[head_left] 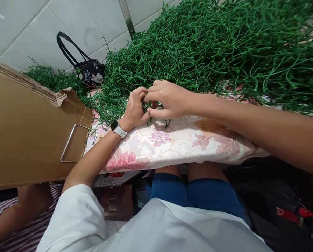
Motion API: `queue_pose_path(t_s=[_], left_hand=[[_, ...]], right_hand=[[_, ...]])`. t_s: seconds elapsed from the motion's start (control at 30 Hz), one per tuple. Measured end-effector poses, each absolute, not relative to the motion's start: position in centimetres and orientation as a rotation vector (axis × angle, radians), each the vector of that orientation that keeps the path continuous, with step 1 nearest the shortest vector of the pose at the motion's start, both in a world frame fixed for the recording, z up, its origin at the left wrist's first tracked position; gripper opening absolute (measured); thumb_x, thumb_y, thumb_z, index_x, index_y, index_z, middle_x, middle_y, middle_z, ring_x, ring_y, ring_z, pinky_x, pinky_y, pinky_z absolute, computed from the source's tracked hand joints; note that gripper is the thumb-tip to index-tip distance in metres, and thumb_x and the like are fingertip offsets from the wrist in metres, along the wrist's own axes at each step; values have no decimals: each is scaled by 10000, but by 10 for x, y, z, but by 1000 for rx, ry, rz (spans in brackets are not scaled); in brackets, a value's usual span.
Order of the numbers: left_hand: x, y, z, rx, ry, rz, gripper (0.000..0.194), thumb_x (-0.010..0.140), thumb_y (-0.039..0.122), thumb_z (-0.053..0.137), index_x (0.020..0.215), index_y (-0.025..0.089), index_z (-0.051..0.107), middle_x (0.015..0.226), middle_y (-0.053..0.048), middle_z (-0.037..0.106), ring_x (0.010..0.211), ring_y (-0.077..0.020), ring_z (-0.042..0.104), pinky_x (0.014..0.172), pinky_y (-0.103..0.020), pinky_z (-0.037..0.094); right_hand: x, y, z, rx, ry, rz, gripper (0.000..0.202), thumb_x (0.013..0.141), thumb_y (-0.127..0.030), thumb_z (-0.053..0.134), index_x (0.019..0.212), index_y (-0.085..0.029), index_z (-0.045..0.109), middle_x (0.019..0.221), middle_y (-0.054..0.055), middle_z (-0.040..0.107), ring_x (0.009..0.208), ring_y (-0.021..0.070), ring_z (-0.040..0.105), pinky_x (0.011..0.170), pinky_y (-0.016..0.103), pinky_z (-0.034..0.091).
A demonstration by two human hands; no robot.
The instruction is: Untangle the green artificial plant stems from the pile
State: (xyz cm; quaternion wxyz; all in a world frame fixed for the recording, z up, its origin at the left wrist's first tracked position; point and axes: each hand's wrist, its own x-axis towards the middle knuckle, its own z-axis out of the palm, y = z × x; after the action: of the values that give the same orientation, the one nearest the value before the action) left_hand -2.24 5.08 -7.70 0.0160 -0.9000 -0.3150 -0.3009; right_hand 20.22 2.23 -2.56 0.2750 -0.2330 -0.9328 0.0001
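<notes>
Thin green plastic stems [198,45] lie in a large tangled heap along the back of a table with a floral cloth [172,143]. At the heap's front edge my left hand [135,108], with a white-banded watch on its wrist, meets my right hand [169,99]. The fingers of both hands are bent and pinched together around a few green stems, whose curled ends show just beneath them. My fingers partly hide what lies between them.
A large cardboard box [27,129] stands at the left, with a metal wire frame [69,143] by its side. Behind it, a black floral bag [90,73] leans near the tiled wall. At the lower left, another person's arm [22,210] shows beside striped cloth.
</notes>
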Motion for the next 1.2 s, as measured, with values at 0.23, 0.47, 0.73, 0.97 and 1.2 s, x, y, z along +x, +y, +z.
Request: queue_pose_path(t_s=[0.23,0.47,0.73,0.97,1.2], left_hand=[[-19,51,-78,-2663,-797,-1021,671,942,575,531,1436,247,218,1266,-143,587,1047,-267,623,922,-473,489],[-9,38,-60,-2599,-814,-1121,425,1076,487,287,1436,269,343,1182,-128,570,1072,-278,569,919,-464,469],[-9,39,-57,-2547,-856,-1304,240,1111,434,336,1241,280,468,1094,-84,589,1053,-227,585,893,-405,462],[-8,36,-51,-2616,-796,-1064,303,1098,466,385,1034,229,564,806,-40,595,788,-203,556,747,-383,384],[-13,39,-49,-2597,-609,-947,348,1086,342,405,799,211,552,649,-12,548,663,-176,458,668,-367,290]], right_hand=[[199,23,-30,-702,-2430,4,179,983,-178,488,883,-149,633,807,64,599,784,187,428,765,336,315],[206,32,-24,-778,-2239,151,114,933,-180,519,822,-186,544,804,56,582,771,186,451,764,335,351],[206,33,-21,-713,-2087,548,89,959,-206,561,877,-182,586,719,-3,551,669,132,451,638,283,362],[221,38,-17,-751,-2470,14,159,881,-64,517,872,-158,644,769,39,600,782,169,490,678,314,291],[222,23,0,-765,-2761,-246,212,900,-10,499,921,-156,652,834,40,627,840,163,518,660,297,261]])
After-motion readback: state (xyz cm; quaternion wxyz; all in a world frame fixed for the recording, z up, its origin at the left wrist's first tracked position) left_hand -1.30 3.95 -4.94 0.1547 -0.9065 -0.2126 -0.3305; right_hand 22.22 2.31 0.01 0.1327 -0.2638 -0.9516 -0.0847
